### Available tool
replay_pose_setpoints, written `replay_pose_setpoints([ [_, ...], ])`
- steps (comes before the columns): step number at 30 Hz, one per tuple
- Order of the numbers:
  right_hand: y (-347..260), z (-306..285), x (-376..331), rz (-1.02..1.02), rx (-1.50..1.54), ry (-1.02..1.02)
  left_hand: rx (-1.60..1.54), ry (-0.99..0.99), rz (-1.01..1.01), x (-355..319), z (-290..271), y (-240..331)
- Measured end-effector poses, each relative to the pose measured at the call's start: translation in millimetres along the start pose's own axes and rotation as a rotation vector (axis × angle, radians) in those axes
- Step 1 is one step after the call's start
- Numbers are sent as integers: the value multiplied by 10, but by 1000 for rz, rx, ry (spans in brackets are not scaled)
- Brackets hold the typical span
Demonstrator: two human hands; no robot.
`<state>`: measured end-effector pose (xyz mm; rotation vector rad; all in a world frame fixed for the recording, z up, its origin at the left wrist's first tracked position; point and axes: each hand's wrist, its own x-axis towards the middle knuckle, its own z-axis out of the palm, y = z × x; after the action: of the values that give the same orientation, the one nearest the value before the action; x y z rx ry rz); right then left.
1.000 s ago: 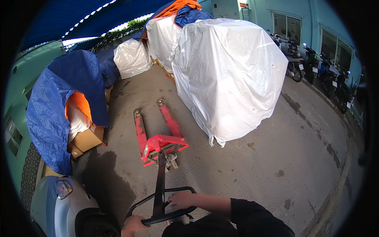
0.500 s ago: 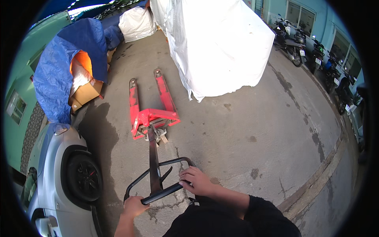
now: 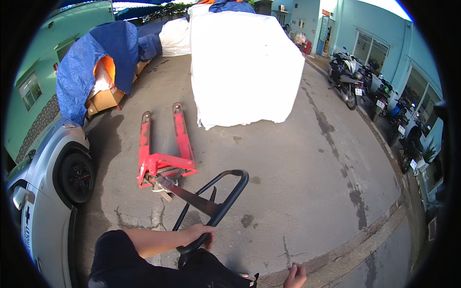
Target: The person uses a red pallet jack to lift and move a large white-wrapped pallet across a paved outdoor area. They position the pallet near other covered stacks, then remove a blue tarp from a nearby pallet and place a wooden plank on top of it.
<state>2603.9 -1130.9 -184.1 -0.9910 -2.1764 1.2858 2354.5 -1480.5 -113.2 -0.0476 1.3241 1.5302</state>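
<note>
Concrete yard, white-wrapped stack; left hand fingers grip pallet-jack handle; right hand loose

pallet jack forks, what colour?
Red, with worn dark patches; the forks show best in the head view. The handle loop is black, gripped by the left hand.

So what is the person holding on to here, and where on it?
The left hand grips the black looped handle of the red pallet jack, at the loop's near end. The right hand holds nothing.
</note>
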Motion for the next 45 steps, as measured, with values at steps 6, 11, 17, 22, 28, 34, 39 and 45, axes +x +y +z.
replay_pose_setpoints([
  [6, 515, -2029, 325, 300, 1, 87, -260, 123, 48, 1835, 2055, 470],
  [11, 912, -2652, 1367, 231, 53, 186, -377, 101, 175, 3343, 3562, 980],
  [17, 1235, -3486, 2270, 226, -131, 1, -164, 358, 351, 5565, 5235, 1890],
  [22, 1614, -4415, 3225, 239, 153, 205, 369, 534, 445, 6334, 6447, 2694],
  [28, 2195, -5239, 4830, -65, 97, -27, 993, 564, 716, 6023, 7679, 2593],
  [34, 1455, -6078, 6428, -793, 149, -195, 923, 590, 939, 5349, 8890, 1695],
  [39, 1109, -6621, 6897, -1085, 136, -149, 1019, 391, 828, 4618, 9699, 449],
  [45, 1522, -7136, 6674, -1159, 450, -55, 853, 589, 1117, 3268, 10114, -937],
])
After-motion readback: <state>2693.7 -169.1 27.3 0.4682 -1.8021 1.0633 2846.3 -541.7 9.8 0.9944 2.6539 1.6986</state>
